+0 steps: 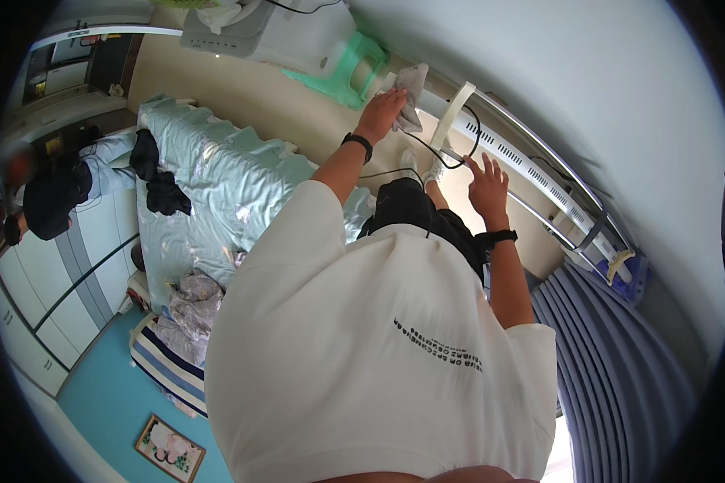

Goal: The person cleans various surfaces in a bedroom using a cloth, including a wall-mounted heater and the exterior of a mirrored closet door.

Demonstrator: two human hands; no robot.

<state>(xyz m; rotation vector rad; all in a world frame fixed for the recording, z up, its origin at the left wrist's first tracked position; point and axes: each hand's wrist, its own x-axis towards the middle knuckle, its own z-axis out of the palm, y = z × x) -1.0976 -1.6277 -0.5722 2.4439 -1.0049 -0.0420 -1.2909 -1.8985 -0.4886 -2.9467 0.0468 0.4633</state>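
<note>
My left hand (383,116) holds a crumpled grey cloth (412,90) at the far end of a long white slotted appliance (500,148), which looks like a baseboard heater. Metal rails (541,216) run along both its sides, and a cream-coloured foot (452,115) stands across its near-left end. Over the front rail is my right hand (488,187), fingers spread, its index fingertip close to or touching the rail; contact is unclear. A black cord (478,130) loops between the two hands beside the foot.
A green plastic stool (353,72) stands beyond my left hand, beside a white appliance (302,33). To the left is a bed with a pale green sheet (217,175). Another person (54,193) is at the far left. Grey curtains (610,350) hang at right.
</note>
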